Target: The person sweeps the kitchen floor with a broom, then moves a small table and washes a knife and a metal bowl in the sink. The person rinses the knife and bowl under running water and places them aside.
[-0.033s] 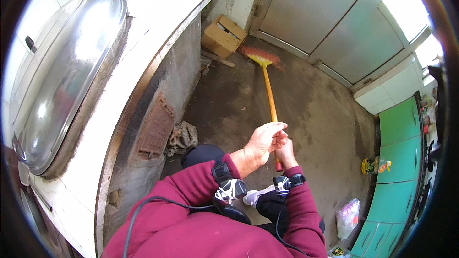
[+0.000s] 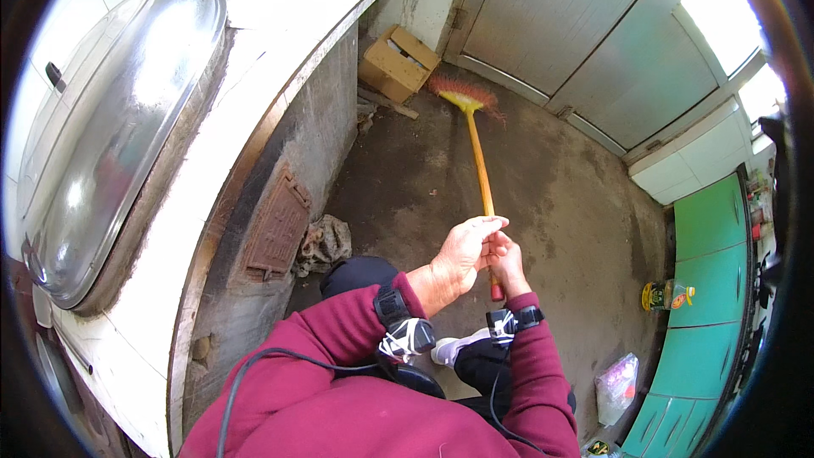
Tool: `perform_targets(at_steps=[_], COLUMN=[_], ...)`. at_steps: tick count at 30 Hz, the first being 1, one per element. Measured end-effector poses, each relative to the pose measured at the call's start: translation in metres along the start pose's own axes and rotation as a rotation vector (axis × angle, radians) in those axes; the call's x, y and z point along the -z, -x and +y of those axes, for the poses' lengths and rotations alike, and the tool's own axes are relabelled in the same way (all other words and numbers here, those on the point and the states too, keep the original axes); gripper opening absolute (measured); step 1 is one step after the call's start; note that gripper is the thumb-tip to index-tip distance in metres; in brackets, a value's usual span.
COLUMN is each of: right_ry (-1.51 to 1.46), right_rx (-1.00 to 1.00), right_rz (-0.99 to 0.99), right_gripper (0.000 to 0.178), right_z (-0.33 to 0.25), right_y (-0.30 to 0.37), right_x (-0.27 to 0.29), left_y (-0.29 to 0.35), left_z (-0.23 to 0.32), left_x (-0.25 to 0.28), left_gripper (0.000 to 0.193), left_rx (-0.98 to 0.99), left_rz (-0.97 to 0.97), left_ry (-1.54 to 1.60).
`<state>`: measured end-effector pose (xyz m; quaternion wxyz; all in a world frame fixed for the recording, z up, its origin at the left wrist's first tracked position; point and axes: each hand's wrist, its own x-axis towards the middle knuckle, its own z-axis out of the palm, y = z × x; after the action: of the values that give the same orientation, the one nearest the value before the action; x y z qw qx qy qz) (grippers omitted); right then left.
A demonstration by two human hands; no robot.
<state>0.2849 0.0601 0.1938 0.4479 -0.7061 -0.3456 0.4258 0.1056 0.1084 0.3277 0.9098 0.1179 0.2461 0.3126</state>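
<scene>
A broom (image 2: 479,165) with a yellow-orange handle slants away from me across the floor. Its yellow head and reddish bristles rest on the ground at the far end, by the carton. My left hand (image 2: 462,256) is closed round the handle close to its near end, thumb lying over the top. Against it, on the right, my right hand (image 2: 509,268) is closed on the same part of the handle. The two hands overlap, so some fingers are hidden. Below them the handle's red tip sticks out.
At left runs a white-tiled counter (image 2: 259,59) with a large metal lid (image 2: 119,131). A rusty stove door (image 2: 275,225) and crumpled sack (image 2: 324,244) sit below. Ahead are an open carton (image 2: 397,65) and metal door (image 2: 555,13). Green cabinets (image 2: 708,288), a bottle (image 2: 666,295) and plastic bag (image 2: 616,388) line the right.
</scene>
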Motion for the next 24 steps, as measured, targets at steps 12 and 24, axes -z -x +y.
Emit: perform_targets(at_steps=[12, 24], right_ry=[0.454, 0.202], right_rx=[0.037, -0.096], right_rz=[-0.05, 0.06], right_gripper=[0.02, 0.013], right_z=[-0.055, -0.077], right_y=[-0.055, -0.082], right_x=[0.002, 0.001], left_y=[0.006, 0.002], left_z=[0.013, -0.002], left_x=[-0.002, -0.008], left_gripper=[0.018, 0.018], left_rx=[0.037, 0.069], left_rz=[0.006, -0.02], left_ry=[-0.027, -0.022])
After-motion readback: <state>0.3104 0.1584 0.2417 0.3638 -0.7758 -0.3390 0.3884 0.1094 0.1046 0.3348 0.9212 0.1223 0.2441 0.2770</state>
